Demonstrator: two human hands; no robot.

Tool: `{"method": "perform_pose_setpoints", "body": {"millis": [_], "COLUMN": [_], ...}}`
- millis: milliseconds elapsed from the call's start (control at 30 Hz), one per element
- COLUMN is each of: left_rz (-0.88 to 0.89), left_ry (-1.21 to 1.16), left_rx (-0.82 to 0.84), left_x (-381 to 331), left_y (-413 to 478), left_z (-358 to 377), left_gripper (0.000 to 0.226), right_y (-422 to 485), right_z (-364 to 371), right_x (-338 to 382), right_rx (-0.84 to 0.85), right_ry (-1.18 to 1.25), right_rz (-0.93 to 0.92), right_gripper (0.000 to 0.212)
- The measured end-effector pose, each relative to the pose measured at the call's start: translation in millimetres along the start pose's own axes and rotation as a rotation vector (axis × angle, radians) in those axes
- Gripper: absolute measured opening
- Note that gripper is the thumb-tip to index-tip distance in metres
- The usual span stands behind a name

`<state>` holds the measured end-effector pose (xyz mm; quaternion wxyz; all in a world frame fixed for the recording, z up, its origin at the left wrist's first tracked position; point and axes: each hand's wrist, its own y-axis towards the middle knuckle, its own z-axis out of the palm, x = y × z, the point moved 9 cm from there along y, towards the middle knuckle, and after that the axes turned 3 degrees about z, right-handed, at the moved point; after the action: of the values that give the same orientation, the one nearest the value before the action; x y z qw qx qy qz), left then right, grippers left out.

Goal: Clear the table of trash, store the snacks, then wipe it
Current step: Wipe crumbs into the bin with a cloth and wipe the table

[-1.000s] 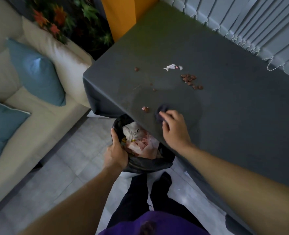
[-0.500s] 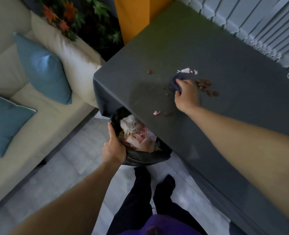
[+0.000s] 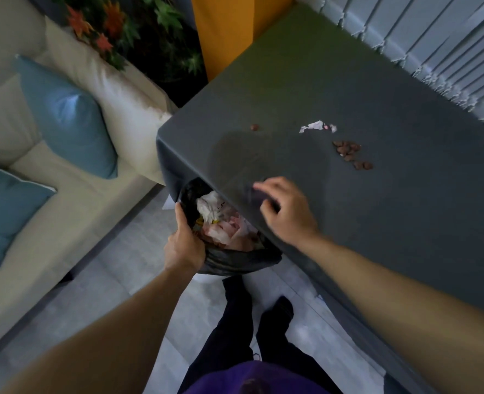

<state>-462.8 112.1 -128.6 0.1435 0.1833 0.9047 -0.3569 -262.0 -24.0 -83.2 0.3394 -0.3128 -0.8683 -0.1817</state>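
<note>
Left hand [image 3: 184, 245] grips the rim of the black trash bag [image 3: 235, 261], holding it open just below the near-left edge of the table [image 3: 405, 228]. Right hand [image 3: 287, 213], blurred, fingers curled onto a dark cloth [image 3: 253, 194], has drawn back from mid-table to that edge. The pink scrap and small crumbs seen there half a second ago are gone, judged swept into the bag. Outstanding: one nut [image 3: 254, 127] near the left edge, a paper scrap [image 3: 316, 127] and a nut pile [image 3: 351, 155] mid-table. Further passes required.
</note>
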Motion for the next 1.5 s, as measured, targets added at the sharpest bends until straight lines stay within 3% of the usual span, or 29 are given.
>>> {"method": "perform_pose_setpoints", "body": {"millis": [100, 300, 433, 500, 700, 1033, 1133, 1267, 1333, 1500], "left_rz": [0.016, 0.024, 0.059, 0.068, 0.090, 0.114, 0.119, 0.085, 0.069, 0.056], "left_ry": [-0.004, 0.007, 0.012, 0.022, 0.049, -0.022, -0.042, -0.045, -0.041, -0.043], "left_rx": [-0.002, 0.000, 0.011, 0.017, 0.035, 0.060, 0.058, 0.055, 0.052, 0.026], "left_x": [0.0, -0.1, -3.4, -4.1, -0.9, 5.0, 6.3, 8.0, 8.0, 6.2], "left_y": [3.5, 12.7, 18.7, 21.6, 26.6, 15.5, 7.0, -8.2, -15.6, -31.2], "left_z": [-1.2, -7.9, -14.6, -17.4, -18.9, -5.0, -0.2, 5.7, 9.6, 19.3], "left_gripper": [0.088, 0.086, 0.084, 0.087, 0.089, 0.088, 0.086, 0.086, 0.086, 0.086], "right_y": [18.7, 19.8, 85.4, 123.3, 177.2, 31.3, 9.1, 24.5, 21.8, -27.7], "right_z": [-10.6, 10.1, -20.5, -28.9, 8.5, 49.3, 34.5, -4.6, 0.7, 32.8], "right_x": [-36.4, -6.1, -29.2, -41.0, -42.8, 34.9, 40.1, -7.3, -18.0, 22.7], "right_rx": [-0.056, 0.131, -0.188, -0.270, -0.012, 0.324, 0.259, -0.070, -0.006, 0.265], "right_ry": [-0.150, -0.032, 0.004, -0.001, -0.099, -0.004, 0.055, -0.031, -0.066, 0.083], "right_rz": [0.213, 0.011, 0.184, 0.258, 0.301, -0.141, -0.193, 0.094, 0.182, -0.022], "right_gripper": [0.041, 0.037, 0.036, 0.038, 0.043, 0.033, 0.030, 0.037, 0.041, 0.037]}}
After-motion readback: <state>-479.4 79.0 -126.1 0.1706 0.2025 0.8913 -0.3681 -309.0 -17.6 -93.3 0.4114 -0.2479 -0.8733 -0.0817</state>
